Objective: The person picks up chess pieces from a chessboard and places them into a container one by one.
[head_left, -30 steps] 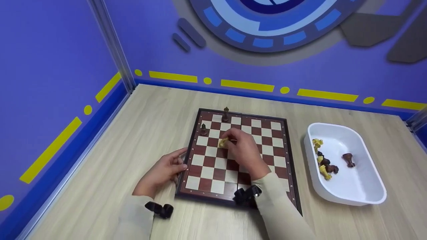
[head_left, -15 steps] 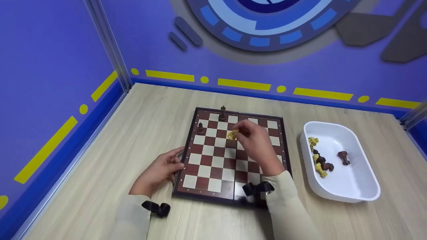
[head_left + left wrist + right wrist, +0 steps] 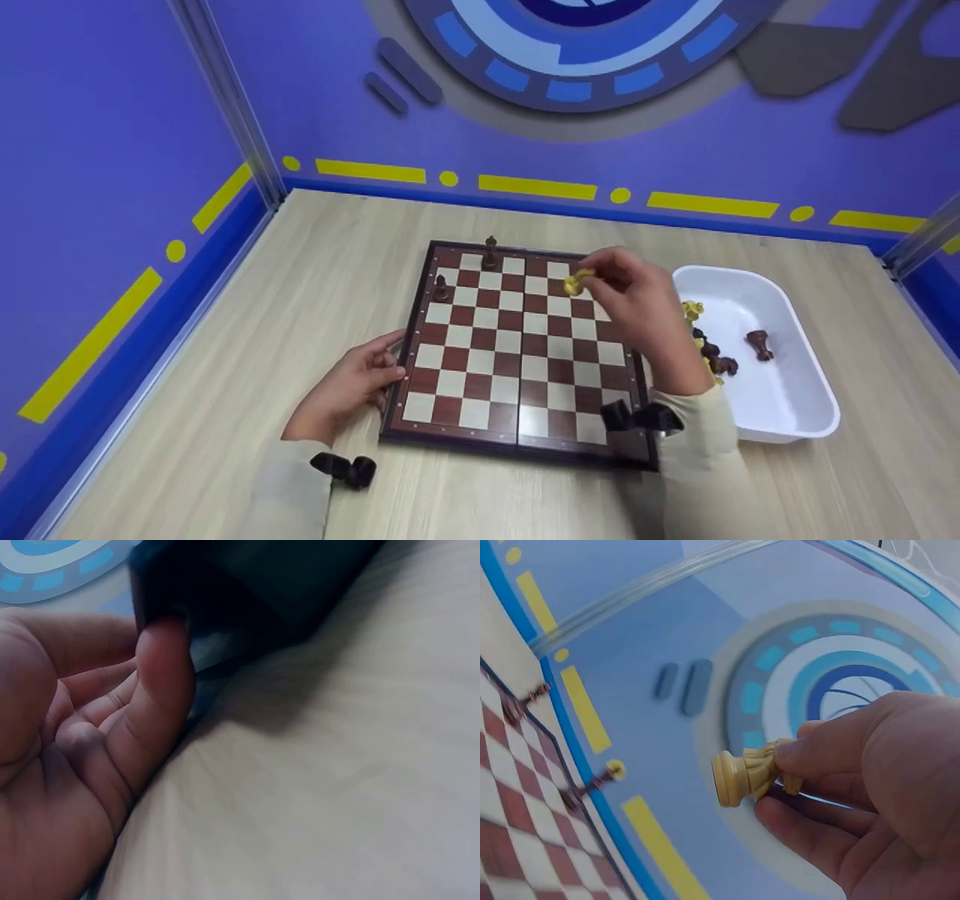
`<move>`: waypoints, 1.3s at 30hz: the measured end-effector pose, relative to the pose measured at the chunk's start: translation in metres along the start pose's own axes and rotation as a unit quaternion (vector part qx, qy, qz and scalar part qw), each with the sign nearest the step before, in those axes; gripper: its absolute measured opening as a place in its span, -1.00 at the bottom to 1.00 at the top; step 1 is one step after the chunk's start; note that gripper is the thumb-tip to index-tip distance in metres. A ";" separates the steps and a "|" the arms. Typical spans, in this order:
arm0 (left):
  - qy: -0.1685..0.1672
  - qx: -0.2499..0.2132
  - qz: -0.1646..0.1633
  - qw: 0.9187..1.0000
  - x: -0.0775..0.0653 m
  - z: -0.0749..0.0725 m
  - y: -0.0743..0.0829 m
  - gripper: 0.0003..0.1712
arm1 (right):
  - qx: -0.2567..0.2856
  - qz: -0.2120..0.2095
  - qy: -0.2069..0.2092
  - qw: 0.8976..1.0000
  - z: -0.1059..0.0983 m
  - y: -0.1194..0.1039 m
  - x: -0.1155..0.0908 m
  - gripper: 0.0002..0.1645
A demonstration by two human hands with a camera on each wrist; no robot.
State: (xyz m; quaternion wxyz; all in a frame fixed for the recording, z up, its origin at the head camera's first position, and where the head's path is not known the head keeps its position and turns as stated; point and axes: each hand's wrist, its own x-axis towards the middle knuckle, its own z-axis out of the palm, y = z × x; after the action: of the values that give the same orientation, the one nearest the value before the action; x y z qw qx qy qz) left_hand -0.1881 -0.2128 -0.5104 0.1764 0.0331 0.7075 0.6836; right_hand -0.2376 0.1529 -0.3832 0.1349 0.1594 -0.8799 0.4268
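My right hand (image 3: 637, 307) pinches a pale yellow chess knight (image 3: 577, 283) between thumb and fingers, above the far right part of the chessboard (image 3: 480, 360). In the right wrist view the knight (image 3: 739, 776) lies sideways with its round base showing; fingertips cover its head. My left hand (image 3: 352, 390) holds the board's left edge, thumb at the rim; the left wrist view shows a fingertip against the dark board side (image 3: 225, 592). A tall dark chess piece (image 3: 490, 255) stands upright at the board's far edge, and a shorter dark piece (image 3: 441, 289) near its far left corner.
A white plastic tub (image 3: 787, 405) stands right of the board, partly behind my right forearm. Dark and yellow pieces lie along its left side, and a dark piece (image 3: 759, 345) lies apart inside. Blue walls (image 3: 375, 210) bound the wooden table (image 3: 225, 360) at the back and left.
My right hand has carried the knight rightward and toward the far side, from the board's left half to above its right half. My left hand stays at the left edge.
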 end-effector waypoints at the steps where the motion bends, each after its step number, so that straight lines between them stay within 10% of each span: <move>1: 0.000 0.002 0.002 1.000 0.000 -0.001 0.001 -0.22 | -0.007 -0.005 0.006 1.000 -0.005 0.002 -0.001 -0.83; 39: -0.005 -0.012 -0.004 1.000 -0.003 0.002 0.000 -0.22 | -0.080 0.143 0.060 0.985 -0.089 0.057 -0.038 -0.73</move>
State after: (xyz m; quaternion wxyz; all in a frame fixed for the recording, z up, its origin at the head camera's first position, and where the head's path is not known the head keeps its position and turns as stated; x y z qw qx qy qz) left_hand -0.1851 -0.2121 -0.5098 0.1828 0.0311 0.6982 0.6914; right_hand -0.2167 0.2634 -0.3839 0.1372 -0.0056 -0.9152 0.3789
